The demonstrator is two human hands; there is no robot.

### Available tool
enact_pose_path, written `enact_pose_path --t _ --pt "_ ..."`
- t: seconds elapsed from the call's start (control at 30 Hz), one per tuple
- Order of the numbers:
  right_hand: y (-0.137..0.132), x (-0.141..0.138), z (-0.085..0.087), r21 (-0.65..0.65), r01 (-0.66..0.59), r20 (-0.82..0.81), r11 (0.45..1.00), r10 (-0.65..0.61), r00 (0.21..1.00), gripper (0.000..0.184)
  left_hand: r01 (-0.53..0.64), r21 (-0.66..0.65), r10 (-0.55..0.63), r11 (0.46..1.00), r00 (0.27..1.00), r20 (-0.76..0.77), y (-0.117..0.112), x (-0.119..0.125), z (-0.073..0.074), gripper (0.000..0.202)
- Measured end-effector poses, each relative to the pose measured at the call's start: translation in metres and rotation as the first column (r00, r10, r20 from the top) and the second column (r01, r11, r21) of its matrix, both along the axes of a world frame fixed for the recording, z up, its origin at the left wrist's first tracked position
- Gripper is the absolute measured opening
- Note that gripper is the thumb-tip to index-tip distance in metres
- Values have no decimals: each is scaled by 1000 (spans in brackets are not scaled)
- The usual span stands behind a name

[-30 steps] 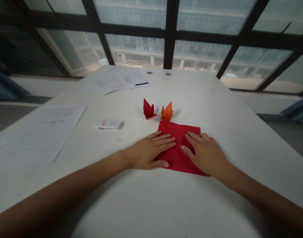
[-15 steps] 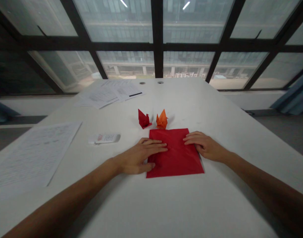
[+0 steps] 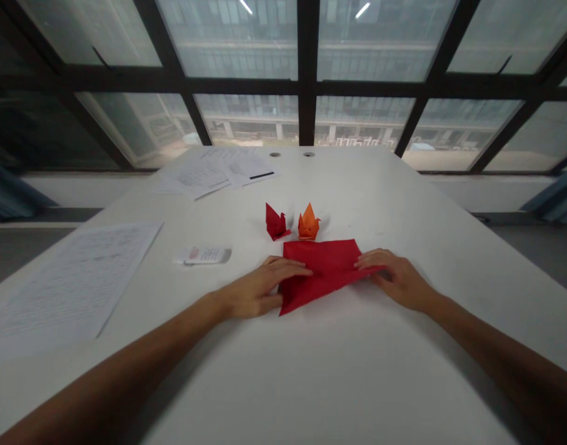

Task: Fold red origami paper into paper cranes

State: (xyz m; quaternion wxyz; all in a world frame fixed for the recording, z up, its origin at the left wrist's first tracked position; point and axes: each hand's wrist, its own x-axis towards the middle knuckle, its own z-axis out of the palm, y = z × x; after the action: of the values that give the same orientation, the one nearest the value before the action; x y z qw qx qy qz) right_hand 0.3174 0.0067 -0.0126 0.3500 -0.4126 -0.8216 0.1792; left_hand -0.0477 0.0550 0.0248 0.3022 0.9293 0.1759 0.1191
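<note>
A sheet of red paper (image 3: 320, 262) lies on the table in front of me, its near edge lifted and slanting up towards the right. My left hand (image 3: 265, 287) is at its left side, fingers across the top and the thumb at the left edge, the tip seemingly under the paper. At the right side, my right hand (image 3: 394, 278) pinches the raised near-right corner, its thumb partly hidden. Just beyond the sheet stand a red paper crane (image 3: 276, 224) and an orange paper crane (image 3: 308, 224), side by side.
The white table (image 3: 339, 383) runs up to dark-framed windows. Left of my left hand lies a small white and grey packet (image 3: 204, 256), perhaps an eraser. A written sheet (image 3: 75, 278) is at the left, and several printed papers (image 3: 218, 173) lie farther back.
The red paper lay flat; its near edge has since come up, most at the right corner. My right hand has closed on that corner, and my left thumb has moved to the left edge.
</note>
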Motion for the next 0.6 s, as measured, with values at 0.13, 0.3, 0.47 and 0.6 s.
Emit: enact_pose_path --t 0.13,0.3,0.47,0.6 --pt "-1 -7 -6 -155 237 -15 959 -243 970 17 -6 -40 9 999 998 69 -1 -2 -3 63" --pt "-4 -13 -8 -215 348 -14 912 -359 933 14 -41 -148 74 988 971 228 1 -3 -11 81" --pt "-7 -19 -7 -217 436 -37 873 -454 890 49 -369 -130 391 920 884 257 0 7 -21 83" --pt "-7 -22 -11 -10 481 -12 877 -481 876 68 -504 380 379 776 854 357 -9 12 -19 71"
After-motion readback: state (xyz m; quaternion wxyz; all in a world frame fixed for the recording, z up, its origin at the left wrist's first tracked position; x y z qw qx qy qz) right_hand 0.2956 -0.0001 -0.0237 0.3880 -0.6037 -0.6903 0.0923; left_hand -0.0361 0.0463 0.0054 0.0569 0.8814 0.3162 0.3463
